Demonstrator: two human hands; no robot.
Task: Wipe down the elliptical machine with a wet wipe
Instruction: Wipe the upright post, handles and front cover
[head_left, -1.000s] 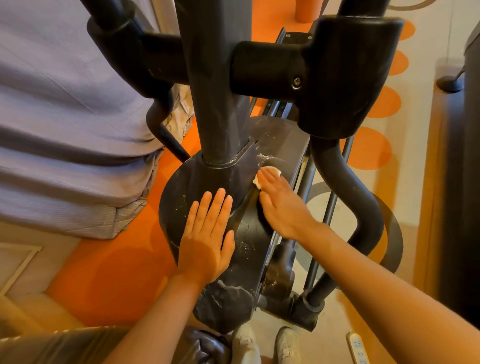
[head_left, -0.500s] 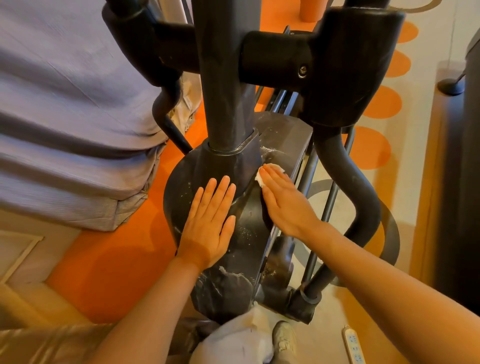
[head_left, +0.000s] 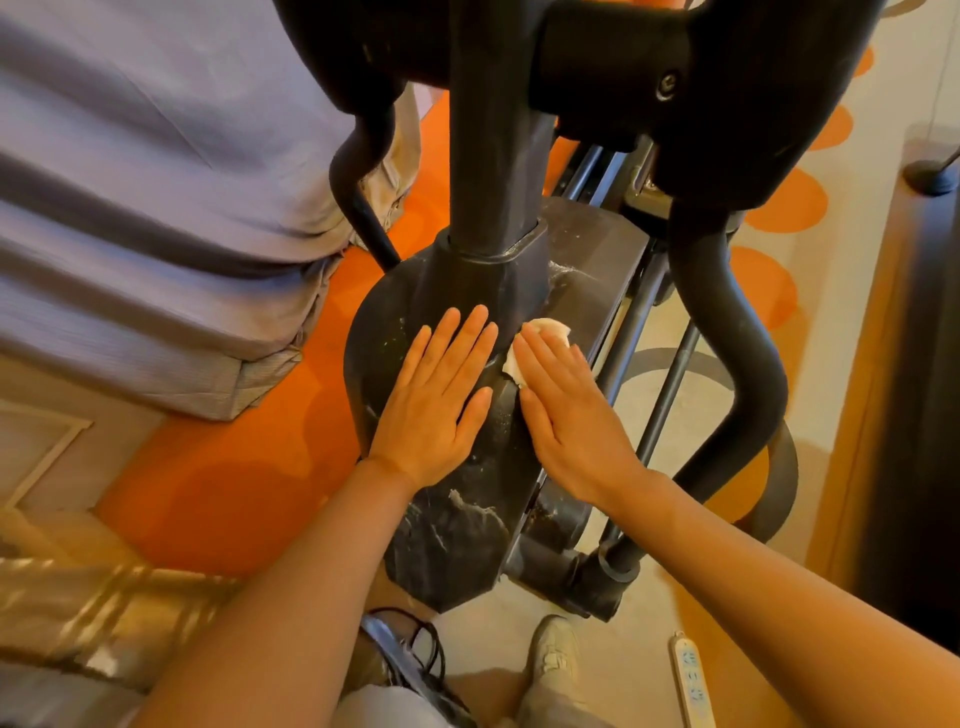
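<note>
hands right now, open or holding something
Left hand: open, flat on the housing.
Right hand: open, pressing the wipe down.

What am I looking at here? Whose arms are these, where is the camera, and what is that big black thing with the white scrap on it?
There is no robot here: a person wears a camera on the head, so you look down along their own two bare arms. The big black object is the dusty black plastic housing of an elliptical exercise machine, with its thick black upright post rising towards you. The left hand lies flat on the housing, fingers straight, holding nothing. The right hand presses a small crumpled white wet wipe against the housing with straight fingers; only part of the wipe shows beyond the fingertips. White smears and specks of dirt dot the housing. Below are an orange and cream patterned floor and a white power strip.
</note>
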